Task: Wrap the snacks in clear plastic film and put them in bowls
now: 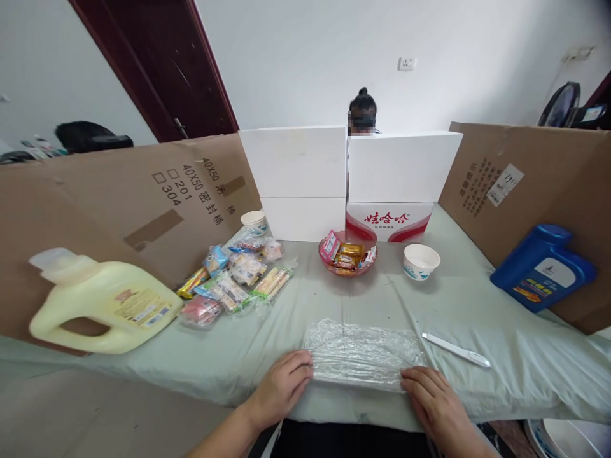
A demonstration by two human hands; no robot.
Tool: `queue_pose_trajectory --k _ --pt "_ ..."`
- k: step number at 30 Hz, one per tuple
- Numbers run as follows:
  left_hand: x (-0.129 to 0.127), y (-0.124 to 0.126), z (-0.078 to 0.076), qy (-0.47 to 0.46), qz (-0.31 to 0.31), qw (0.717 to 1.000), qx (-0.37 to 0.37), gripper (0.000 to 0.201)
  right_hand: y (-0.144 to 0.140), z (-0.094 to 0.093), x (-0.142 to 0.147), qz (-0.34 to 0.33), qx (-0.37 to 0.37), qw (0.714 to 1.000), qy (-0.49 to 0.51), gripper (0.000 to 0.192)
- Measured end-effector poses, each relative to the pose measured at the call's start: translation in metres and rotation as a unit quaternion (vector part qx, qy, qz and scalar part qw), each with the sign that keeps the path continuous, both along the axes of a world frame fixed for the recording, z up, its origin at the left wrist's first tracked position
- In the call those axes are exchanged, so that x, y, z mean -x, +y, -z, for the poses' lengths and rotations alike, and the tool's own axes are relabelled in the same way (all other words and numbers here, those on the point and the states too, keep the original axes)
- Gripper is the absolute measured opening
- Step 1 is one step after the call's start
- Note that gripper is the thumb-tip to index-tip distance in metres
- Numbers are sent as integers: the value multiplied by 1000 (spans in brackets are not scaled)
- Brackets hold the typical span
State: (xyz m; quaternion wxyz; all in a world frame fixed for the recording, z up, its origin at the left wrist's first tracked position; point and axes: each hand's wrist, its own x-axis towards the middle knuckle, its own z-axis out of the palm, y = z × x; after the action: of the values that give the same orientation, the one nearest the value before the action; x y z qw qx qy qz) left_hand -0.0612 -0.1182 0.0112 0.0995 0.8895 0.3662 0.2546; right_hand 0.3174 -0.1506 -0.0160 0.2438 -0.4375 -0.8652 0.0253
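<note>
A crinkled sheet of clear plastic (360,356) lies flat on the cloth-covered table in front of me; whether it is a bag or a single film I cannot tell. My left hand (286,385) pinches its left edge, the fingers together. At the near right corner, my right hand (432,397) grips it with bent fingers, the thumb mostly hidden. Just right of the sheet lies a white box cutter-like tool (456,350), untouched. Farther back, a pinkish see-through bowl (348,270) holds several wrapped snacks, with a white paper bowl (421,262) to its right.
Several packaged snacks (238,280) and a yellow jug (105,305) are on the left. A blue bottle (544,267) leans at the right. White boxes (305,162) and cardboard panels (191,203) wall the table. Another paper bowl (254,221) stands behind the snacks. A person (363,111) is beyond.
</note>
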Motion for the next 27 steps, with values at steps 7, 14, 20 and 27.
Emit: queue_pose_trajectory --k 7,14,20,27 --pt "-15 37 -6 -17 -147 987 57 21 34 -22 1 125 124 981 80 27" --pt "-47 67 1 201 -272 939 58 23 52 -6 19 254 110 959 -53 28" --pt "-54 67 -4 220 -293 930 42 22 46 0 18 250 0 965 -82 30" --pt "-95 47 -4 124 -215 966 -64 36 47 -22 64 100 -101 986 -92 47"
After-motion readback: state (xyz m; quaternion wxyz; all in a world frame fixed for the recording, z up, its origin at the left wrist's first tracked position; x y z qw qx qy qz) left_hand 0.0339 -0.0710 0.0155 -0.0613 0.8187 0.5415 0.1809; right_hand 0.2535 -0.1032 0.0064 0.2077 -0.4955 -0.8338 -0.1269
